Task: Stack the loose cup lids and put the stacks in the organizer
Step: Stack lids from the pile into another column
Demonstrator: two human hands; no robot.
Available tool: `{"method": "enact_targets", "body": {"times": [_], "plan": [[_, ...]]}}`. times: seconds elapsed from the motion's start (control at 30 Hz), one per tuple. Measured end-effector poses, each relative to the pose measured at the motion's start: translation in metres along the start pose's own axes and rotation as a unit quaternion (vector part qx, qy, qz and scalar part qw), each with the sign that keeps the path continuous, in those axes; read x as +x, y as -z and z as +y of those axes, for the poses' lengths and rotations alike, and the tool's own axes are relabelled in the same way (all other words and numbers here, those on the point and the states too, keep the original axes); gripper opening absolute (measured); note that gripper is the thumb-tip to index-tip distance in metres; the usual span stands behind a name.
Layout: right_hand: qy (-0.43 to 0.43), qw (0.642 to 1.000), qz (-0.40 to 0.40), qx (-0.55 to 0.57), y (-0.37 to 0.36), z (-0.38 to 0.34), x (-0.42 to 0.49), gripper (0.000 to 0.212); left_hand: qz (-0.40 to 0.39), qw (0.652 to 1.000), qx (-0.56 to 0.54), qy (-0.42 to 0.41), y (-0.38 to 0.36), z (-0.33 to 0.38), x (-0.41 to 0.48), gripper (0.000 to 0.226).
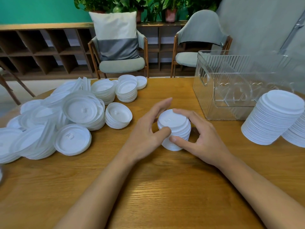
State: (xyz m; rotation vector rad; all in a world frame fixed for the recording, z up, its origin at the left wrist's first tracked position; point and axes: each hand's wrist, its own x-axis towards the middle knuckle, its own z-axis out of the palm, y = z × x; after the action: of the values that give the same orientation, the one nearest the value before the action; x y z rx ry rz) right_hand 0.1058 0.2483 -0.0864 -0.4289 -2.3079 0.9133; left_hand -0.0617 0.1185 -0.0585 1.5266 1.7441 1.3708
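A short stack of white cup lids (pixel 175 124) stands on the wooden table (pixel 148 187) at the centre. My left hand (pixel 145 138) curls round its left side, thumb on the front. My right hand (pixel 199 139) grips the right side, thumb low on the stack. A big heap of loose white lids (pixel 54 119) covers the left of the table, with small stacks at the back (pixel 126 90). The clear ribbed organizer (pixel 231 86) stands at the right rear and looks empty.
A tall leaning stack of lids (pixel 272 121) stands at the right edge, with another stack (pixel 295 134) behind it. Two chairs (pixel 120 63) face the far side of the table. A low wooden shelf runs along the green wall.
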Motion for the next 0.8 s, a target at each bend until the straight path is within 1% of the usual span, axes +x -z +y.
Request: {"method": "enact_targets", "body": {"times": [0.03,0.1,0.17,0.23,0.3,0.37,0.47,0.53,0.6,0.7,0.73,0.8], "plan": [[0.003,1.0,0.004,0.002,-0.0003,-0.0002,0.0001,0.066,0.015,1.0,0.02,0.004,-0.004,-0.0002,0.0,0.077],[0.007,1.0,0.007,0.002,-0.0004,0.0002,-0.0003,0.069,0.064,0.996,0.066,0.013,-0.0088,0.0006,-0.0001,0.09],[-0.007,1.0,0.002,0.012,0.0001,-0.0005,-0.0001,0.076,0.093,0.993,0.07,0.009,-0.0079,-0.0011,0.0012,0.096],[-0.017,1.0,-0.005,0.023,0.0001,-0.0014,0.0005,0.081,0.076,0.996,0.039,-0.004,-0.0039,-0.002,0.0025,0.093],[-0.011,1.0,-0.004,0.014,0.0,-0.001,0.0002,0.078,0.041,0.999,-0.002,-0.013,0.0003,-0.0032,0.0024,0.088],[-0.008,1.0,0.003,0.01,0.0001,-0.0019,-0.0003,0.074,0.026,1.0,-0.013,-0.003,0.0,-0.0041,0.0025,0.088],[-0.004,1.0,0.007,0.003,-0.0001,-0.002,-0.0005,0.073,0.069,0.997,0.036,0.011,-0.0074,-0.0024,0.0013,0.097],[-0.008,1.0,0.003,0.007,0.0,-0.0006,-0.0004,0.076,0.094,0.995,0.035,0.004,-0.0087,-0.0036,0.0024,0.097],[-0.018,1.0,-0.004,0.022,0.0002,-0.0004,-0.0004,0.08,0.078,0.997,0.014,-0.012,-0.005,-0.0051,0.0028,0.094],[-0.009,1.0,-0.003,0.022,0.0004,-0.0004,-0.0008,0.078,0.023,1.0,-0.006,-0.021,-0.0014,-0.0053,0.0014,0.093],[-0.007,1.0,-0.002,0.018,0.0005,-0.0003,-0.0009,0.078,0.019,1.0,-0.005,-0.016,-0.0033,-0.0044,0.001,0.093],[-0.008,1.0,0.001,0.013,0.0005,-0.0004,-0.0008,0.077,0.044,0.999,0.004,-0.006,-0.0088,-0.0021,0.0005,0.097]]}}
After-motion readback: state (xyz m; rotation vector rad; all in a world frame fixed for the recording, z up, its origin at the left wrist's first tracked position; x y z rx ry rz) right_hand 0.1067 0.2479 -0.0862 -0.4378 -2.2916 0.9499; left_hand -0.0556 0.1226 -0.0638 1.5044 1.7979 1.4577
